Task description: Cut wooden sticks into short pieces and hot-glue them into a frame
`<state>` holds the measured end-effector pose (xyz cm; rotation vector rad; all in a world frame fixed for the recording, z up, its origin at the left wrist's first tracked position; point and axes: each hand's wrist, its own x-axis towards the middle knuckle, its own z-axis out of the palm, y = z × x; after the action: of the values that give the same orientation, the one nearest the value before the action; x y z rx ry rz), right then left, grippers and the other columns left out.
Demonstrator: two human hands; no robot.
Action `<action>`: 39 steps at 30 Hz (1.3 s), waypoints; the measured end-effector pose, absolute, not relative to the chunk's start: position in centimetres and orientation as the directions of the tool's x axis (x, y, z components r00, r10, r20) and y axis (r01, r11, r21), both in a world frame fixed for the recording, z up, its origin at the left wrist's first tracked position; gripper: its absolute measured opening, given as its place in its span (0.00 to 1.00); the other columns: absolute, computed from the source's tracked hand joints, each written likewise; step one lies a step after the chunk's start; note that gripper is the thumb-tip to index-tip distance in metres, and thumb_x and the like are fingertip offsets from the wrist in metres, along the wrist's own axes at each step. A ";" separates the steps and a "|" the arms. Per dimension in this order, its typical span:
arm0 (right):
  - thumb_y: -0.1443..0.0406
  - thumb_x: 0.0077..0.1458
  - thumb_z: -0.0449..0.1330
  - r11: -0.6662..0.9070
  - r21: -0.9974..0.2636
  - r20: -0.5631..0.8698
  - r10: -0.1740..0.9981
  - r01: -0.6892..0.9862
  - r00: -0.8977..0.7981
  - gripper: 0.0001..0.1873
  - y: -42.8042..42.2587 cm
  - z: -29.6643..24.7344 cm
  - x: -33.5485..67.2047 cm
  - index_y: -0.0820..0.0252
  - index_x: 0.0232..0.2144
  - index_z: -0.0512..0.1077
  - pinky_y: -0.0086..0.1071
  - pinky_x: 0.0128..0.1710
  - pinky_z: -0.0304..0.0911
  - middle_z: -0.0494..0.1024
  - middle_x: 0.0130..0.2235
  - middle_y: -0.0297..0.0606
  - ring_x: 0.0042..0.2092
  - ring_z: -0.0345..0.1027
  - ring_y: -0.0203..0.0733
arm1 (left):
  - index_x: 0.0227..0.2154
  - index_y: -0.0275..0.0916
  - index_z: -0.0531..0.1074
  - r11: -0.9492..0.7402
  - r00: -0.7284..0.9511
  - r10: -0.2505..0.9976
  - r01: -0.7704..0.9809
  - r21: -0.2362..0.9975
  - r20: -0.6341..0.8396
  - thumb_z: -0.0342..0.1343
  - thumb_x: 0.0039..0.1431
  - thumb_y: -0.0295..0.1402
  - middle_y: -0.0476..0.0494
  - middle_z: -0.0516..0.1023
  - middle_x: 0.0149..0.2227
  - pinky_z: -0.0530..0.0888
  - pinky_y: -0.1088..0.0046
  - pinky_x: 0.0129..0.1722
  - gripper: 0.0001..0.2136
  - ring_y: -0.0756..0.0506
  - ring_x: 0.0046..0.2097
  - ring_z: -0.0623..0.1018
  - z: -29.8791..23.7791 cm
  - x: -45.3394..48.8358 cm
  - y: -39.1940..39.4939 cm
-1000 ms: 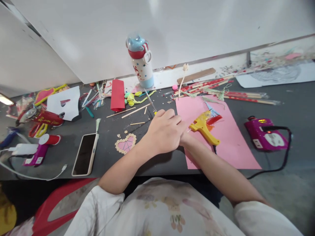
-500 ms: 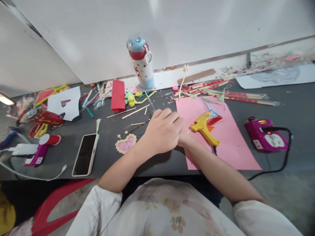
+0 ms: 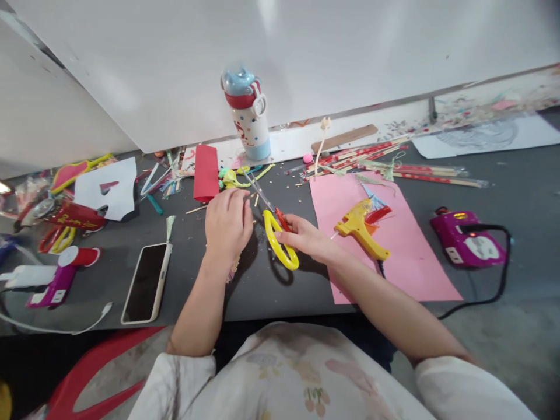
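A pair of scissors with one yellow and one red handle is in my right hand, thumb and fingers closed on the handles. Its blades point forward and left, just above the dark table. My left hand is low over the table to the left of the scissors, back upward and fingers curled down. Whatever those fingers may hold is hidden. Under my left wrist, a pink heart with a beaded-looking edge is mostly covered. A thin wooden stick lies left of my left fingers.
On the pink sheet rests a yellow glue gun. A bottle stands at the back, near red folded paper. A phone lies left; a purple power strip with a black cord is right.
My hands, together before, have moved apart, the left going leftward over the heart. The scissors' handles now show in my right hand. The view has shifted slightly.
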<state>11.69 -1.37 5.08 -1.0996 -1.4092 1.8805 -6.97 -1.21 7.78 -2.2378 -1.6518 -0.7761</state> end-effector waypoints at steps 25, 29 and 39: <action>0.59 0.41 0.65 0.062 -0.951 -0.116 0.838 0.304 -0.533 0.36 -2.0 6.1 13.0 0.61 0.53 0.61 0.30 0.33 0.59 0.68 0.38 0.36 0.33 0.58 0.34 | 0.31 0.40 0.73 -0.393 0.114 0.688 0.889 0.236 0.716 0.53 0.58 0.29 0.53 0.77 0.25 0.69 0.78 0.29 0.05 0.53 0.27 0.75 6.3 -7.8 -2.1; 0.64 0.55 0.51 0.022 -0.986 -0.085 0.793 0.168 -0.603 0.18 -1.5 5.7 13.3 0.59 0.49 0.64 0.31 0.39 0.60 0.69 0.41 0.37 0.38 0.62 0.35 | 0.30 0.40 0.73 -0.358 0.044 0.733 0.873 0.330 0.679 0.53 0.58 0.29 0.53 0.77 0.25 0.68 0.78 0.29 0.05 0.53 0.26 0.74 6.3 -7.8 -2.0; 0.55 0.49 0.60 0.010 -0.979 -0.096 0.859 0.205 -0.503 0.18 -1.4 4.3 12.4 0.60 0.36 0.63 0.26 0.26 0.51 0.58 0.26 0.27 0.26 0.50 0.30 | 0.31 0.40 0.73 -0.357 0.050 0.773 0.858 0.369 0.632 0.52 0.60 0.33 0.53 0.75 0.24 0.67 0.77 0.27 0.06 0.53 0.25 0.72 5.9 -7.7 -1.8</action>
<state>12.38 -1.40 4.29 -1.0932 -1.7403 1.5307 -7.74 -1.84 5.89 -2.1963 -1.7151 -1.2024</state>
